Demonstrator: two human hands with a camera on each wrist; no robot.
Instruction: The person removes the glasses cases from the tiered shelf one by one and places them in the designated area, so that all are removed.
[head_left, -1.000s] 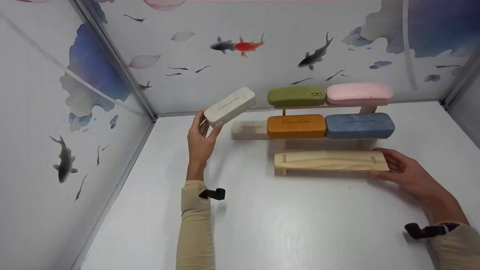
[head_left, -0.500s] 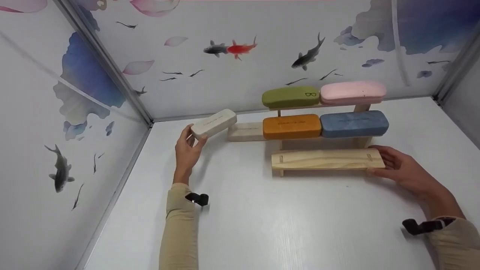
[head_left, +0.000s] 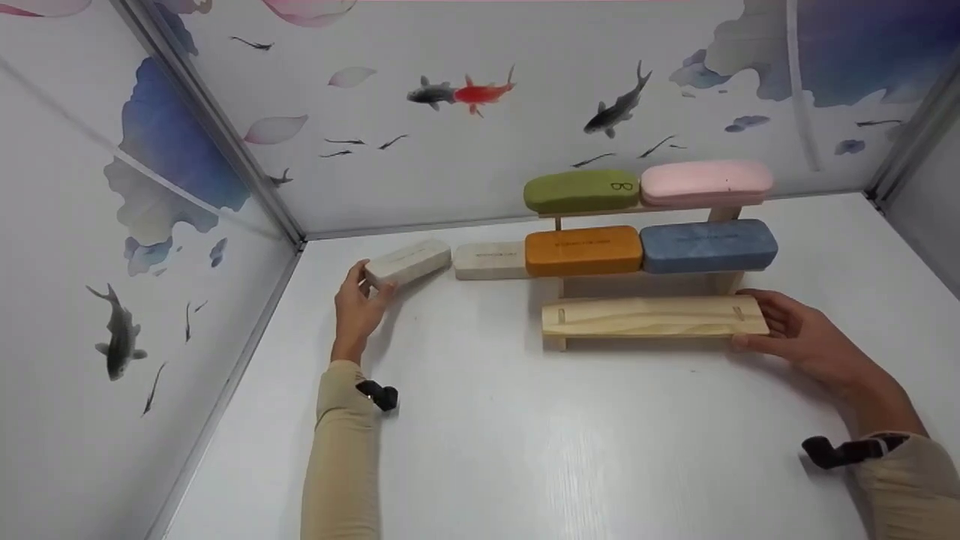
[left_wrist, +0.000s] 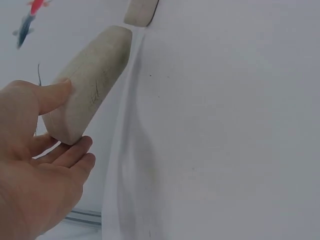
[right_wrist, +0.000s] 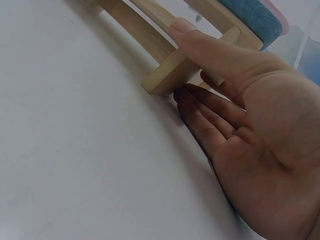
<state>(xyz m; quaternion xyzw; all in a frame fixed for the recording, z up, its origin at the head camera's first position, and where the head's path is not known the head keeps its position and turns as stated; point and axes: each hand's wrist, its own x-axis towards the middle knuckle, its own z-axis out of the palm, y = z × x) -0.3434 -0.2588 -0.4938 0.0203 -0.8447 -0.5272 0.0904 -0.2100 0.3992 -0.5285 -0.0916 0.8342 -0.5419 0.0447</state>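
Note:
My left hand (head_left: 357, 309) holds an off-white glasses case (head_left: 409, 262) by its near left end, thumb on one side and fingers on the other. In the left wrist view this case (left_wrist: 92, 82) slants upward, its far end close to a second off-white glasses case (left_wrist: 141, 11). That second case lies on the table, left of a tiered wooden rack. My right hand (head_left: 814, 349) grips the right end of the rack's bottom shelf (head_left: 652, 318). The right wrist view has the thumb (right_wrist: 182, 27) over the shelf's end and the other fingers below, near a leg.
An orange glasses case (head_left: 583, 250) and a blue one (head_left: 709, 246) sit on the rack's middle tier. A green case (head_left: 579, 190) and a pink case (head_left: 706, 182) sit on top. Printed walls (head_left: 360, 187) bound the white table (head_left: 510, 435) behind and at the sides.
My left hand has carried the off-white case left and down, from above the second off-white case to beside its left end. My right hand keeps its grip on the rack.

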